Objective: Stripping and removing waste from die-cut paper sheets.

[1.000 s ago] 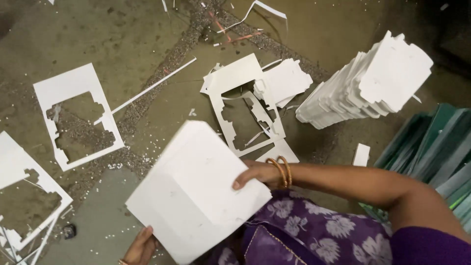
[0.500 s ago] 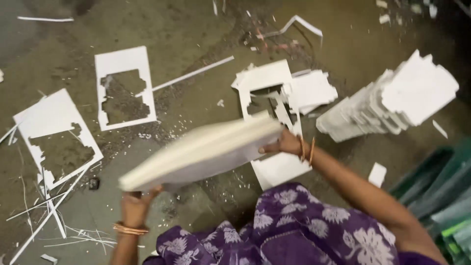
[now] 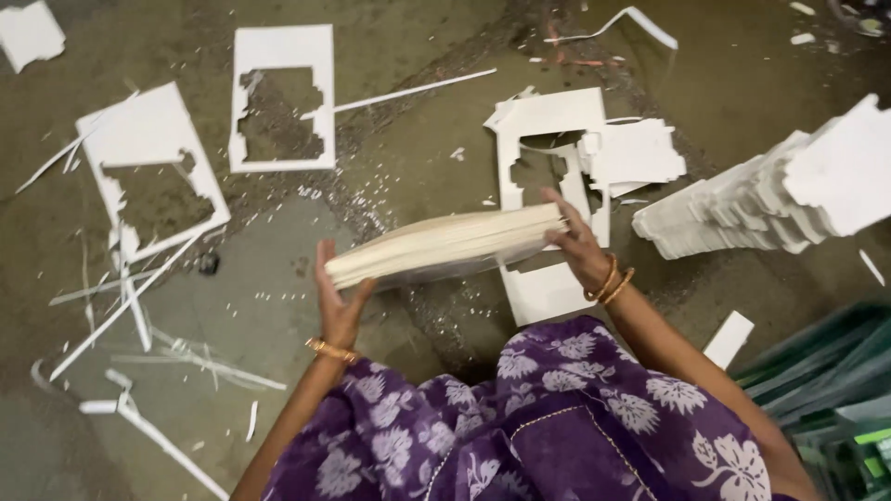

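No packages, labels, signs or screens in view, only blank white card

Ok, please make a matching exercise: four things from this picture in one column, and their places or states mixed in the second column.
Things:
1. stack of sheets
2. pile of cut shapes
3. cut-out frame
4. thin strip

Places or states:
A. lies flat at the top left, with a hole in it
B. held edge-on between left hand and right hand
C. leans at the far right
D. lies just right of that frame

Pairs: 1-B, 2-C, 3-A, 4-D
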